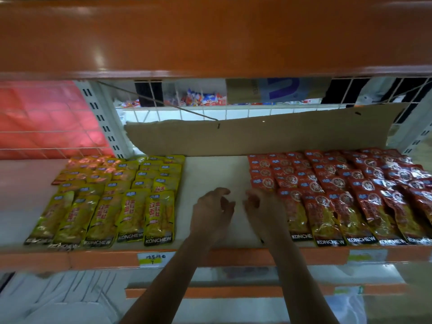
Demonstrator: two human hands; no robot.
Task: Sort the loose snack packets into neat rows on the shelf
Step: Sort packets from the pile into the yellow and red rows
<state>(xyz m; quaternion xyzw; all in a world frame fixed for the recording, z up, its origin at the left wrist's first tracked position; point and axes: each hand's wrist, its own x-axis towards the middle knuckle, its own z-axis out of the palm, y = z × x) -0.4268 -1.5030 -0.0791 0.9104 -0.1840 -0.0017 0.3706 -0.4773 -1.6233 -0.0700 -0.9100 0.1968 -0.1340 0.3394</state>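
Yellow snack packets (131, 199) lie in overlapping rows on the left half of the white shelf (210, 169). Red snack packets (346, 195) fill the right half in similar rows. Between the two groups is a bare strip of shelf. My left hand (214, 212) and my right hand (264, 210) hover over that strip, fingers curled and apart, holding nothing. My right hand is close to the left edge of the red rows.
A cardboard sheet (268, 134) leans along the back of the shelf against a wire grid. An orange shelf (210, 36) overhangs above. The orange front rail (117, 259) carries a yellow price tag (154, 259). A red bag (46, 118) shows at back left.
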